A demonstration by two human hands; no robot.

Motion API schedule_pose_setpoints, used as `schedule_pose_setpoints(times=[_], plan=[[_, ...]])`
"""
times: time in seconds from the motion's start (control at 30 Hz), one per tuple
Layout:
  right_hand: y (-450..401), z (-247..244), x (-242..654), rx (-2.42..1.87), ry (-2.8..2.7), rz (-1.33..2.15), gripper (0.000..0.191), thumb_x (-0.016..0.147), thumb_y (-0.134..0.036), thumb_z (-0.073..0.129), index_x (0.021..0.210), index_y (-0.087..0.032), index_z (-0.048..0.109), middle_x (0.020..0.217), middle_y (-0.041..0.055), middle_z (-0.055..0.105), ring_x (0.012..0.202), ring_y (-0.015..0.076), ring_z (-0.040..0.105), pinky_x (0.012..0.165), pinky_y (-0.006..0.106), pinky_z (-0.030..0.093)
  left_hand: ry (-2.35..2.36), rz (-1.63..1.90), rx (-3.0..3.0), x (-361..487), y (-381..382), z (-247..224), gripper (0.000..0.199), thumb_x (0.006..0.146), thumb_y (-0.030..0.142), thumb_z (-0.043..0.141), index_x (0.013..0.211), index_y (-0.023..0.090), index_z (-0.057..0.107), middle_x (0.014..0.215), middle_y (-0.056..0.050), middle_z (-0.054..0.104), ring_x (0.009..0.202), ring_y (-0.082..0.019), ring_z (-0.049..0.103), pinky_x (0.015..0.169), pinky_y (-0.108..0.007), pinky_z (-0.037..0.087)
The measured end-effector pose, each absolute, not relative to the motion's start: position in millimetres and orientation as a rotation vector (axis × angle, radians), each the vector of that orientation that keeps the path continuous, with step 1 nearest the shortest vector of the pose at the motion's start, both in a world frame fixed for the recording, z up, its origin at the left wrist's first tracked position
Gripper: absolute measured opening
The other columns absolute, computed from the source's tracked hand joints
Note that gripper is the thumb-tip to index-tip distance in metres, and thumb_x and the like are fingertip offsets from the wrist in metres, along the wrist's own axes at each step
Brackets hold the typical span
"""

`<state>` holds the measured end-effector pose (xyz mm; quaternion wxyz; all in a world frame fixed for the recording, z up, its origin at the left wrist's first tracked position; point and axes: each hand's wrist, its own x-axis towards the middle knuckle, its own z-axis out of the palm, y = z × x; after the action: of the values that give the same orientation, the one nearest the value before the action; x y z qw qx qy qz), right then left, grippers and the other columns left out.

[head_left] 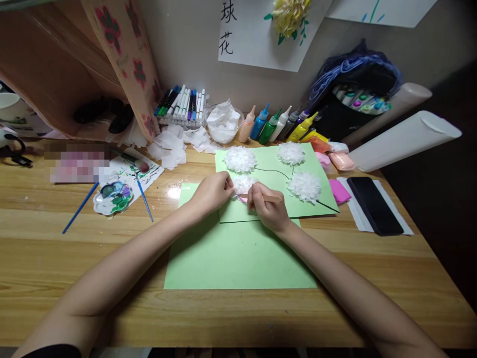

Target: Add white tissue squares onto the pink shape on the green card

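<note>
Several fluffy white paper flowers [304, 187] are on a light green sheet [276, 206], with thin black lines drawn between some. My right hand [269, 205] is closed around a light wooden stick [272, 199], whose tip end is hidden by the fingers. My left hand [213, 193] pinches at the left edge of the lower-left white flower [244, 184]; whatever is between its fingertips is too small to make out. A bit of pink shows under that flower, between the hands. A second green sheet [238, 263] lies beneath the first.
Paint bottles [269, 128], a bowl of white paper [223, 124] and markers [182, 104] line the back. On the left are a paint palette [113, 198] and brushes [80, 208]. A black phone [374, 205] lies at the right, near a white tube [406, 141].
</note>
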<state>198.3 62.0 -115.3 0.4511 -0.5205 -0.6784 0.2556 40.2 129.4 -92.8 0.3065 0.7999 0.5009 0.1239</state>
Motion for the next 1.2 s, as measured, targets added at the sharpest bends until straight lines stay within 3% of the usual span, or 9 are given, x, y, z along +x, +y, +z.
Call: schedule_pose_setpoints(times=[0.6,0.73,0.9,1.2], plan=[[85,-93,182,-1.492,-1.645,0.652,0.044,0.097,-0.042,0.034,0.06,-0.022,0.044,0.039,-0.0042,0.05,0.043,0.0127,0.056,0.051,0.025,0.044,1.303,0.283,2.093,39,129,-90,0.007,0.08,0.024,0.058,0.081,0.018,0.059,0.079,-0.003,0.07,0.072,-0.018,0.061,0.058,-0.026,0.037],[80,-92,188,-1.409,-1.514,0.799,0.043,0.096,-0.044,0.038,0.061,-0.021,0.047,0.04,-0.004,0.05,0.042,0.0118,0.054,0.047,0.024,0.042,1.341,0.219,2.066,34,135,-83,0.012,0.083,0.027,0.055,0.089,0.018,0.059,0.08,-0.004,0.071,0.071,-0.018,0.063,0.061,-0.027,0.04],[55,-104,208,-1.261,-1.466,0.764,0.042,0.098,-0.037,0.037,0.061,-0.02,0.049,0.051,-0.0022,0.051,0.045,0.0103,0.049,0.046,0.025,0.039,1.386,0.213,2.048,15,154,-71,0.014,0.085,0.026,0.049,0.083,0.018,0.061,0.079,-0.004,0.071,0.075,-0.018,0.065,0.064,-0.026,0.043],[26,-140,219,-1.095,-1.581,0.557,0.041,0.097,-0.027,0.034,0.061,-0.02,0.053,0.053,-0.0001,0.051,0.047,0.0126,0.047,0.048,0.028,0.036,2.132,0.109,2.126,-49,200,-65,0.022,0.08,0.021,0.051,0.094,0.016,0.067,0.112,-0.017,0.066,0.104,-0.032,0.06,0.079,-0.037,0.047]])
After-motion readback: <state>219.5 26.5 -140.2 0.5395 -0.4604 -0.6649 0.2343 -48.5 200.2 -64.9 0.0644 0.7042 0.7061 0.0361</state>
